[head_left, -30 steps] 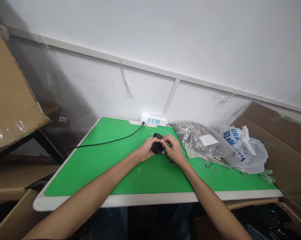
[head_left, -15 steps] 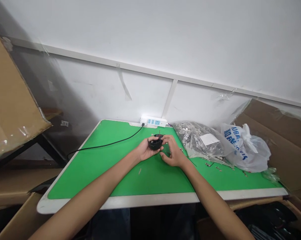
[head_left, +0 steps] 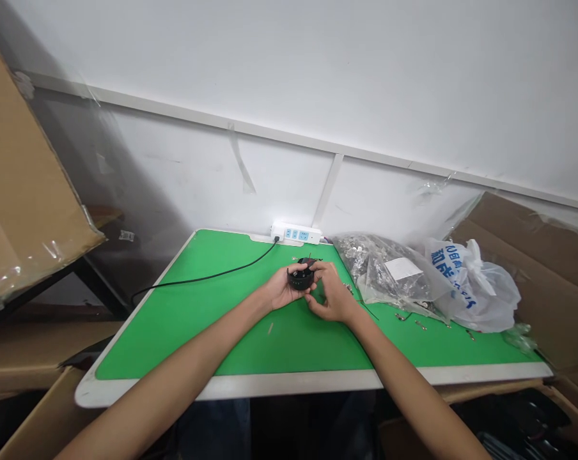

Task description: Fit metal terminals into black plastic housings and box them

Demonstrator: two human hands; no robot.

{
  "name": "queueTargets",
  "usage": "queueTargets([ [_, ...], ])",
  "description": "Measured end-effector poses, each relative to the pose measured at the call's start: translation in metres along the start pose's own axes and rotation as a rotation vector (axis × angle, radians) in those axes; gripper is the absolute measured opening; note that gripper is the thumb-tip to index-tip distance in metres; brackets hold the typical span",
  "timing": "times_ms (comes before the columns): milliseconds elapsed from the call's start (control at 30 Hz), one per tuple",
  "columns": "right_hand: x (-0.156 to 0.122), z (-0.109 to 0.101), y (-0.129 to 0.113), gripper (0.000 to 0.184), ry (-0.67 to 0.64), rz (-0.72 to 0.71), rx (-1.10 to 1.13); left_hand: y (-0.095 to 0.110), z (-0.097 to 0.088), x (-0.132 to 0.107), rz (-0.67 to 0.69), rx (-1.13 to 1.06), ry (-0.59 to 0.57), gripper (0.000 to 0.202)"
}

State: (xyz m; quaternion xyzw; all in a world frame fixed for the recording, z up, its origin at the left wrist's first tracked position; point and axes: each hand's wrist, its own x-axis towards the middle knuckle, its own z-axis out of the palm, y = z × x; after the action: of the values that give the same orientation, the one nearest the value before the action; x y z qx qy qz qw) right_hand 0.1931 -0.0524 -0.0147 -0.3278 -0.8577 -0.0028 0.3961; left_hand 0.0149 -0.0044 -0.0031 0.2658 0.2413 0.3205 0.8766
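Observation:
My left hand [head_left: 280, 291] is wrapped round a black round plastic part [head_left: 300, 280], holding it just over the green table top [head_left: 183, 326]. The part looks like a hollow cup or ring, and its inside is too dark to make out. From the right side, my right hand [head_left: 331, 291] reaches to the part with its fingers bent and their tips at the rim. Whether those fingertips pinch a small piece is hidden. Thin dark wires show just beyond the part, near my right fingers.
A white power strip [head_left: 296, 233] with a black cable [head_left: 217, 275] lies at the table's back edge. To the right are a clear bag of small metal parts [head_left: 380, 262], a white plastic bag [head_left: 481, 287] and loose metal pieces [head_left: 420, 325]. Cardboard boxes [head_left: 25, 191] flank the table.
The black part has turned slightly in my left hand, showing more of its opening. My right fingers have shifted a little along its rim. The view has moved slightly.

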Motion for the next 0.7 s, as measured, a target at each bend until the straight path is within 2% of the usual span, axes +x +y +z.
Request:
queueTargets([
  [200, 0.0, 0.005, 0.001, 0.028, 0.04, -0.066, -0.039, -0.002, -0.002, 0.002, -0.005, -0.006, -0.05, 0.019],
  [467, -0.003, 0.008, 0.0, 0.025, 0.068, -0.105, -0.072, -0.009, -0.004, 0.001, -0.013, -0.004, -0.053, 0.015],
  [700, -0.007, 0.009, 0.002, 0.021, 0.075, -0.136, -0.108, -0.011, 0.001, -0.002, -0.016, 0.013, -0.056, 0.009],
])
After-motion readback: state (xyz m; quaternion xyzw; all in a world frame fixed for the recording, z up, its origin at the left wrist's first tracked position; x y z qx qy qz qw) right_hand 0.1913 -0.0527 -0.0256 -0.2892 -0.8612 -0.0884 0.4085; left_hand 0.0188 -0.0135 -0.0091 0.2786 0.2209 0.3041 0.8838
